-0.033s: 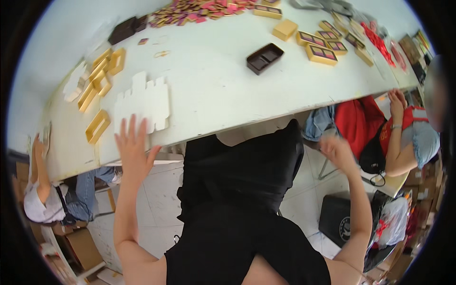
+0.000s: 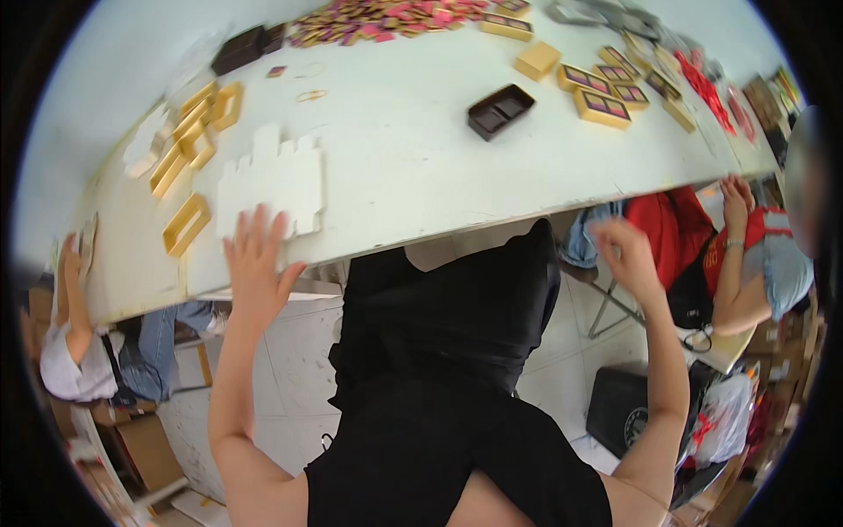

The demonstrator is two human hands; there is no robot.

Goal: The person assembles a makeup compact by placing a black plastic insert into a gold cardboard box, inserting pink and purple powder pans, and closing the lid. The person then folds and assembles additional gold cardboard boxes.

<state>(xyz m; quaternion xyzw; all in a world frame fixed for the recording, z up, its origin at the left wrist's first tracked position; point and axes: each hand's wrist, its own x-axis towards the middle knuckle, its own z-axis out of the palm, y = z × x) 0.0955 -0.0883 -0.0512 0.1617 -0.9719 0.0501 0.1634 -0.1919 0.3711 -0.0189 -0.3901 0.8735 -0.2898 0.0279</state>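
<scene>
My left hand is spread open, palm down, at the near edge of a stack of white die-cut card blanks. Its fingertips reach onto the lower part of the stack. Off the table's front edge, to the right, my right hand hangs in the air with loosely bent fingers. It is a little blurred, and I see nothing in it. Several gold rectangular frames lie left of the blanks. A dark brown two-part tray sits alone toward the middle right.
Gold boxes with coloured squares and a plain gold box stand at the back right. A heap of small pink and gold squares lies at the far edge, beside dark trays. People sit at the left and right.
The view has shifted slightly. My right hand is a little higher, its fingers less tightly curled. My left hand stays spread by the white blanks.
</scene>
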